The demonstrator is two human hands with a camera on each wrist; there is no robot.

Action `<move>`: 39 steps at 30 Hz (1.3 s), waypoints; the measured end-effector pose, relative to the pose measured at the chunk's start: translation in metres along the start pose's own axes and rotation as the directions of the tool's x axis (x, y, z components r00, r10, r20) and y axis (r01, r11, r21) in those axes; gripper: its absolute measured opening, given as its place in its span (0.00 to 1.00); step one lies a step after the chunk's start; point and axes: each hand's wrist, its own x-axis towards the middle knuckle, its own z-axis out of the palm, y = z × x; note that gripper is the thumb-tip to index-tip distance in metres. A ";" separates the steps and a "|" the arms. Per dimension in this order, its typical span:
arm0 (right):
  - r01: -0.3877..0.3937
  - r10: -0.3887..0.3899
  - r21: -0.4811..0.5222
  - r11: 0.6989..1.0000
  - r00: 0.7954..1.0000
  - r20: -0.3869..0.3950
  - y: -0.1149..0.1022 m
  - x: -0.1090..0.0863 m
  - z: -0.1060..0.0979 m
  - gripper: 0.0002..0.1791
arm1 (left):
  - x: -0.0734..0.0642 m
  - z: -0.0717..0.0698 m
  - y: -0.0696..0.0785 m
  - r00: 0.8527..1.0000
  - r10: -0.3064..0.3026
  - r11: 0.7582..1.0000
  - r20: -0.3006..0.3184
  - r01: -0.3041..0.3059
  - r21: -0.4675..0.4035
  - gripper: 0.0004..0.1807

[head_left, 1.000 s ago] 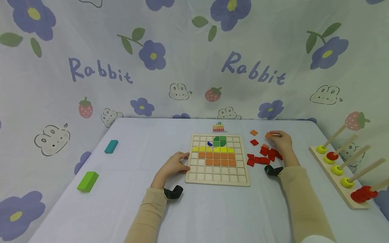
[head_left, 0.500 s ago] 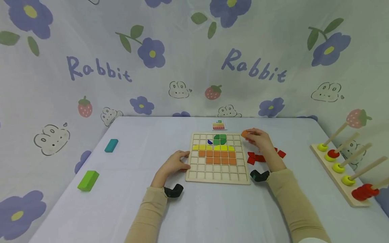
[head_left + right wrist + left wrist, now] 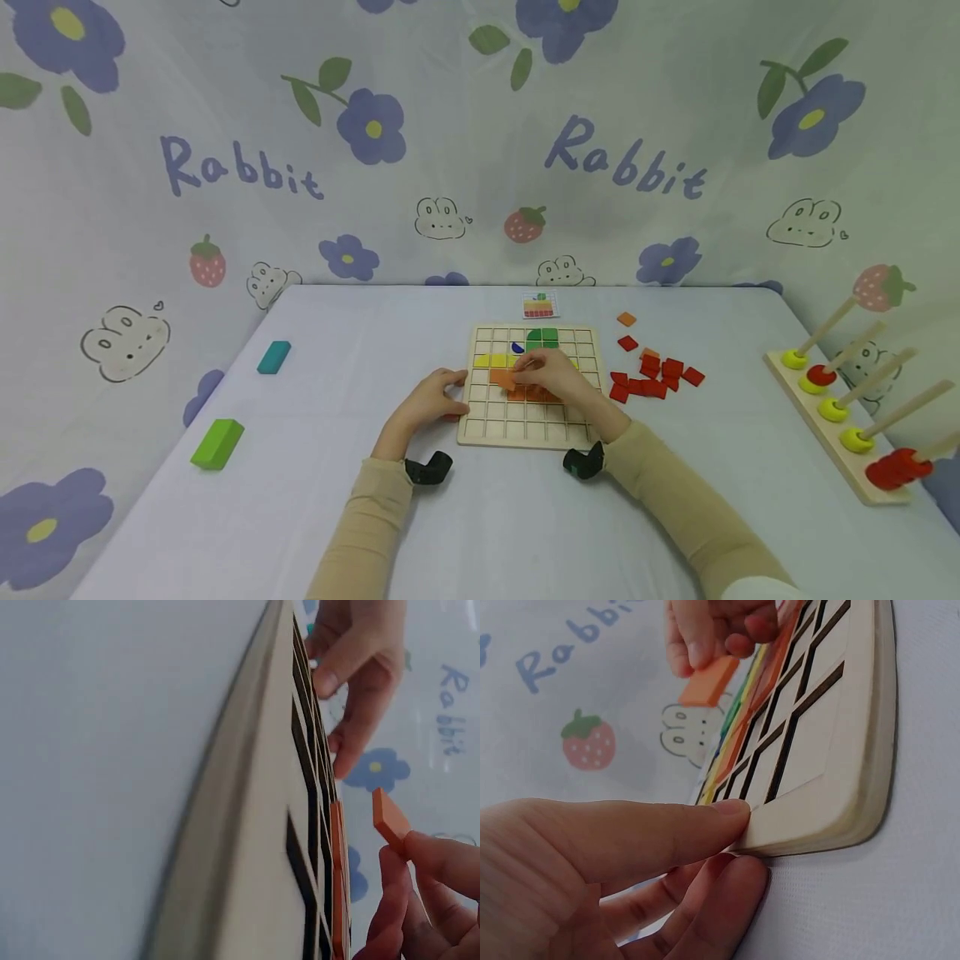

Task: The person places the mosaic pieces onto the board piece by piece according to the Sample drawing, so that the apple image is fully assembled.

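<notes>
My left hand (image 3: 429,400) holds the left edge of a wooden grid board (image 3: 495,427), its thumb on the rim and fingers curled at the side in the left wrist view. Over the board, my right hand (image 3: 557,377) pinches an orange square tile (image 3: 388,819) between thumb and fingertips. In both wrist views this tile hangs tilted above the grid. Green, blue, yellow and orange pieces lie in the upper and middle cells; the right hand hides part of the yellow and orange rows. The lower rows show bare wood.
Loose red tiles (image 3: 654,387) and a few orange ones (image 3: 626,319) lie right of the board. A small picture card (image 3: 540,305) is behind it. A bead-and-peg stand (image 3: 840,425) stands far right. Teal (image 3: 273,357) and green blocks (image 3: 217,444) lie left.
My right hand has carried the orange tile leftward from the loose pile, past the board's right edge, to above its middle. The left hand has stayed on the board's edge.
</notes>
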 end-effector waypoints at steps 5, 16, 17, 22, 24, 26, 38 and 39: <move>0.069 -0.069 -0.165 0.984 0.998 0.010 -0.006 0.001 0.015 0.04 | 0.000 0.000 0.000 1.000 -0.002 1.000 0.002 0.002 0.006 0.36; 0.158 -0.158 -0.414 0.896 0.987 0.035 -0.003 0.004 0.025 0.02 | 0.002 0.002 0.000 1.000 -0.006 0.999 0.016 0.006 -0.034 0.36; 0.165 -0.166 -0.430 0.887 0.986 0.036 -0.002 0.004 0.025 0.02 | 0.002 0.003 0.000 1.000 -0.004 1.000 0.014 0.004 -0.030 0.36; 0.191 -0.205 -0.465 0.864 0.979 0.020 0.000 0.004 0.026 0.02 | 0.001 0.002 0.000 1.000 -0.003 1.000 0.014 0.003 -0.026 0.36; 0.197 -0.226 -0.445 0.873 0.974 -0.011 -0.002 0.003 0.022 0.04 | 0.000 0.002 0.000 1.000 0.000 1.000 0.016 0.001 -0.027 0.36; 0.190 -0.233 -0.411 0.892 0.971 -0.057 -0.004 0.001 0.013 0.06 | -0.001 0.002 0.000 1.000 -0.001 1.000 0.017 0.001 -0.031 0.36; -0.022 -0.033 -0.142 0.990 0.928 -0.372 0.021 -0.022 -0.113 0.18 | -0.001 0.001 -0.002 1.000 -0.002 1.000 0.004 0.002 -0.026 0.37; -0.053 -0.004 -0.136 0.989 0.921 -0.389 0.028 -0.025 -0.122 0.19 | 0.000 0.001 -0.002 1.000 -0.006 1.000 0.002 0.006 -0.027 0.37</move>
